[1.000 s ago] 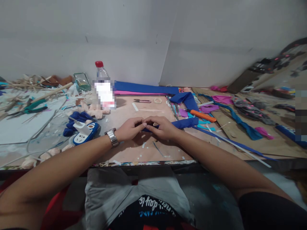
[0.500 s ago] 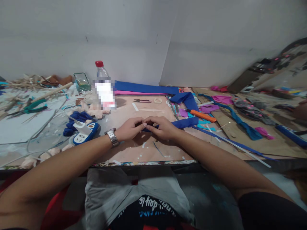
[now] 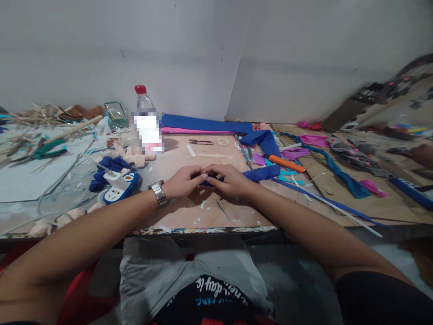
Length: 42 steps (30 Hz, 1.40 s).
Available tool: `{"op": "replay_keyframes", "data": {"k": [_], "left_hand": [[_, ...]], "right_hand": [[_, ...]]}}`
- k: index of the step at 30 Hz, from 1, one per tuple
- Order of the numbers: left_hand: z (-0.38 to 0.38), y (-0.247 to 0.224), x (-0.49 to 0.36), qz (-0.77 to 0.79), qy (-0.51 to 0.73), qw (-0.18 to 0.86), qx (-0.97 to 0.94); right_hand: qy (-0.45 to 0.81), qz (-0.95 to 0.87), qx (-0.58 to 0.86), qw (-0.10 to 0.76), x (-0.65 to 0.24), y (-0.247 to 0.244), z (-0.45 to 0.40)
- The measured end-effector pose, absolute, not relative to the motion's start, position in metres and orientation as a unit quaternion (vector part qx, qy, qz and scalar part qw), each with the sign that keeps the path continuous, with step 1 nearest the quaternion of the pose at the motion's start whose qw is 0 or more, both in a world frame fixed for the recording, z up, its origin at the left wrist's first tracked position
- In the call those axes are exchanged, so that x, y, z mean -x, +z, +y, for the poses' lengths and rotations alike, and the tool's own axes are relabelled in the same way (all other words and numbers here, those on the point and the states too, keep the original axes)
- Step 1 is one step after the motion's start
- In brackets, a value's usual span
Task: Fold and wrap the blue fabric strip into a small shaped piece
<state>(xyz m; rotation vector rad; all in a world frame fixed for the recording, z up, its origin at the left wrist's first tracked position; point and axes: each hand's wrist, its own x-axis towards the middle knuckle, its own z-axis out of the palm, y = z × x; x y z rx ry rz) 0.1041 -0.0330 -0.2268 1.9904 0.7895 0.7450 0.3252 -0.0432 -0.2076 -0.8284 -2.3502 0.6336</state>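
Both hands meet over the middle of the work board (image 3: 182,212). A strip of dark blue fabric (image 3: 262,173) runs from under my right hand (image 3: 228,179) out to the right. My right hand is closed on this strip. My left hand (image 3: 186,181), with a metal watch on its wrist, pinches the strip's near end, its fingertips touching those of the right hand. The fingers hide most of that end. Beyond the hands lie thread snips (image 3: 200,142) and a small pale ring (image 3: 223,142). An orange utility knife (image 3: 287,164) rests right of the hands.
Left are a blue-and-white power strip (image 3: 118,189), green-handled pliers (image 3: 47,151) and wood sticks. A bottle with a red cap (image 3: 140,89) stands at the back by folded blue cloth (image 3: 203,123). Coloured scraps lie on the right, where another person's hand (image 3: 422,155) shows at the edge.
My hands and the blue strip stay almost in the same place. The other person's hand at the far right has shifted slightly.
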Motion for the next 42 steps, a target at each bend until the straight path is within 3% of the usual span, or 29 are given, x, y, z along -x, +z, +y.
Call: {"op": "replay_keyframes", "data": {"k": [42], "left_hand": [[-0.0329,-0.2253,-0.1037,0.326,0.275,0.417,-0.803]], "right_hand": [[0.238,-0.878,0.315,0.271,-0.3257,-0.2081,-0.0431]]}}
